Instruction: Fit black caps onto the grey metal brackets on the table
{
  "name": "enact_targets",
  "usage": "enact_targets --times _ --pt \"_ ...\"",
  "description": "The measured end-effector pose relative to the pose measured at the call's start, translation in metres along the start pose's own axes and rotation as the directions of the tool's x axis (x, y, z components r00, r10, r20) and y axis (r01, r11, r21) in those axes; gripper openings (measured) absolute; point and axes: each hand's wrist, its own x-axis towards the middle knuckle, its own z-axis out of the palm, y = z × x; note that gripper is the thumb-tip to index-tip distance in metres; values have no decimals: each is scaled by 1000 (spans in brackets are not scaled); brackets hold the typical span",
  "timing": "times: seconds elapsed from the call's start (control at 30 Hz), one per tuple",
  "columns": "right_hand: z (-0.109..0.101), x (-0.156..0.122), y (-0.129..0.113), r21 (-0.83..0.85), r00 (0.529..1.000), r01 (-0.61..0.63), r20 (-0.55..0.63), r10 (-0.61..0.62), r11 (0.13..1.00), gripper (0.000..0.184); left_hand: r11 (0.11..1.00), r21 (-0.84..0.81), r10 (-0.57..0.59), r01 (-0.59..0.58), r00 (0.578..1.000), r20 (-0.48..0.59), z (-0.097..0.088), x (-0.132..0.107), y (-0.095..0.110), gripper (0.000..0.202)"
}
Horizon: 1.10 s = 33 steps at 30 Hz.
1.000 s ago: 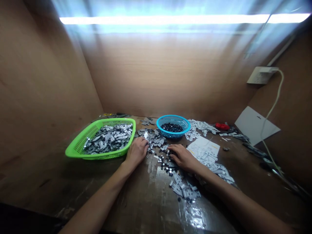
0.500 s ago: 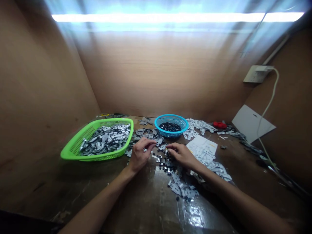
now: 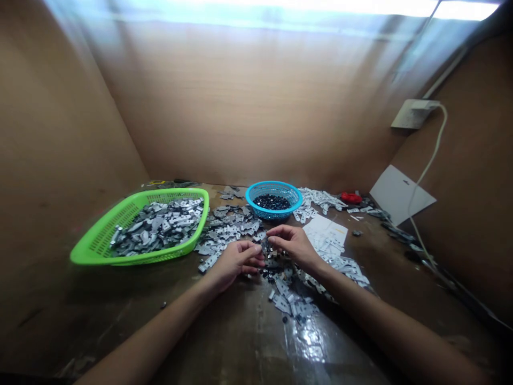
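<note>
Small grey piece: at the clock centre, between the fingertips of both hands, above the table; too small for its outline to be made out.
Left hand: at 8 o'clock from the piece; thumb and forefinger together on it.
Right hand: at 3 o'clock; thumb and forefinger curled in right beside the piece; whether they clamp it or merely touch it, cannot tell.
Fingertip work: best done, in judgement, with the left fingertips gripping the edges, leaving the face open to the right; keep both wrists low, so that a slip should drop the piece close by; avoid covering it from view.
Flat grey parts: loose at 10 o'clock.
Blue basket: at 12 o'clock; holds small black parts.
Green basket: at 9 o'clock; heaped with grey parts.
White sheet: between 2 and 3 o'clock, partly under pale flat parts; yellow marking present, unreadable.
Brands and lettering: none legible.
</note>
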Motion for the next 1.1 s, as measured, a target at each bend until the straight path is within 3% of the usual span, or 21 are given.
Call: enact_targets --times 0.23,0.33,0.37,0.47,0.57,0.67,0.87,1.1 --pt "2 -1 0 -98 997 -36 58 42 995 32 997 79 -1 5 999 -47 1 -2 0 33" --pt "-11 4 -3 -297 997 -19 65 40 955 32 1000 15 0 2 994 -107 -2 1 -2 30" --pt "-17 6 -4 -418 998 -6 61 35 908 29 1000 -15 -4 2 991 -131 -4 2 -2 29" --pt "-34 9 -5 -781 991 7 87 98 624 21 997 -79 -21 7 984 -178 -9 3 0 30" --pt "-39 7 1 -920 979 -2 78 186 393 17 996 -86 -35 20 984 -176 -10 3 4 30" --pt "-34 2 6 -958 984 12 63 168 287 11 997 -68 -40 30 987 -158 -9 2 5 29" --pt "-30 2 2 -953 994 52 77 72 299 10 994 -30 -105 103 991 -83 -7 1 -1 27" --pt "-35 8 -8 -847 988 143 155 -19 512 12 979 -9 -201 201 979 -11 -7 -1 -6 29"
